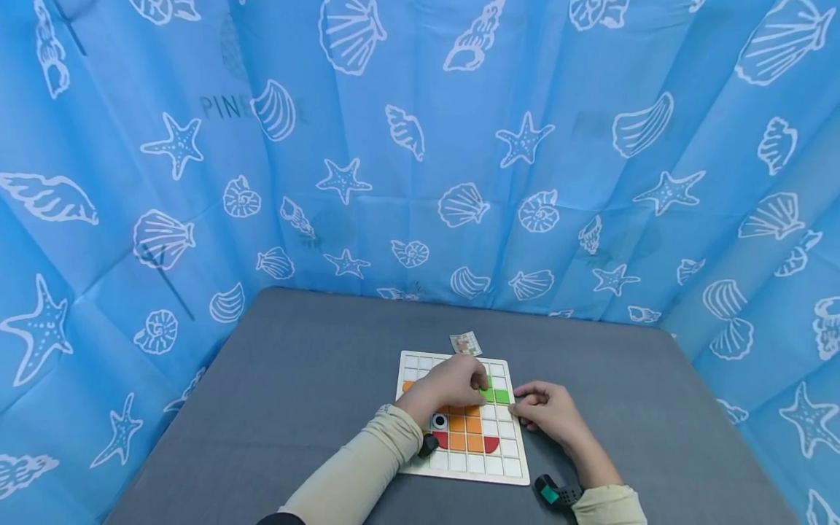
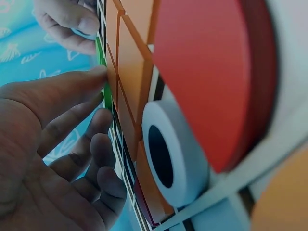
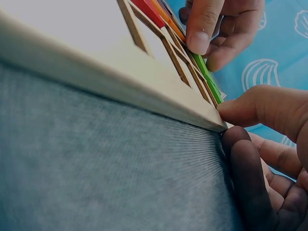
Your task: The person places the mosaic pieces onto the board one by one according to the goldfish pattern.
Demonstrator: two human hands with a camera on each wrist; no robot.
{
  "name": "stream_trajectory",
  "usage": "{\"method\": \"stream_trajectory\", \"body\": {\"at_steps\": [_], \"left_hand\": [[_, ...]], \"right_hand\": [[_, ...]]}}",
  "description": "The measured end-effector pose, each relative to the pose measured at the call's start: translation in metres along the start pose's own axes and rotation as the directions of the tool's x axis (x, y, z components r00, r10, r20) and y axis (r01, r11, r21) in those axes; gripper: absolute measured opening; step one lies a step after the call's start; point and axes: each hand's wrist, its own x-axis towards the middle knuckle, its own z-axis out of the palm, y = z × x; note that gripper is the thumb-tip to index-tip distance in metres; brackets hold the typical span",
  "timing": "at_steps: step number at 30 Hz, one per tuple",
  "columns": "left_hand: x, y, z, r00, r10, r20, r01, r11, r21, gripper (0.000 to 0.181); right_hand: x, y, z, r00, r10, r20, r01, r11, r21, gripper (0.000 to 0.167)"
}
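Note:
A white gridded board [image 1: 469, 477] lies on the table, with orange, red and green tiles set in it. My left hand [image 1: 456, 380] reaches across the board, its thumb and index fingertip at a green tile [image 2: 107, 95], which they seem to pinch. The other fingers of that hand curl loosely. At the board's right edge, my right hand [image 1: 547, 412] grips the rim, thumb on top and curled fingers against the side [image 3: 245, 163]. A white round eye tile with a black centre [image 2: 166, 154] sits beside a red rounded tile [image 2: 207, 72]. The left forearm hides part of the board.
A small printed card [image 1: 466, 343] lies just behind the board on the grey table [image 1: 315, 364]. A blue curtain with white shells [image 1: 407, 146] hangs around the table's back and sides. Dark bands with small devices [image 1: 554, 492] sit on the wrists.

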Motion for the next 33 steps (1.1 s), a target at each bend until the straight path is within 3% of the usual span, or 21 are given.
{"method": "stream_trajectory", "body": {"at_steps": [7, 15, 21, 25, 33], "left_hand": [[-0.006, -0.004, -0.007, 0.999, 0.038, -0.005, -0.038, 0.999, -0.010, 0.012], [-0.019, -0.011, -0.028, 0.998, 0.029, -0.053, -0.031, 0.999, -0.036, 0.015], [-0.028, -0.017, -0.037, 0.999, 0.000, -0.055, -0.002, 0.999, -0.034, 0.017], [-0.026, -0.014, -0.035, 0.999, 0.015, -0.047, -0.016, 0.999, -0.028, 0.019], [-0.017, -0.011, -0.015, 1.000, 0.029, -0.010, -0.029, 0.999, 0.046, 0.010]], "right_hand": [[0.001, -0.002, 0.000, 1.000, 0.000, 0.010, 0.000, 1.000, 0.001, 0.034], [0.005, -0.007, -0.006, 0.999, -0.017, 0.028, 0.017, 1.000, -0.009, 0.036], [0.004, -0.006, -0.008, 0.999, -0.015, 0.029, 0.015, 1.000, -0.015, 0.036], [0.002, -0.004, -0.009, 1.000, 0.001, 0.013, 0.000, 1.000, -0.022, 0.036], [-0.001, -0.001, -0.001, 0.999, 0.020, 0.035, -0.019, 1.000, -0.008, 0.038]]}}
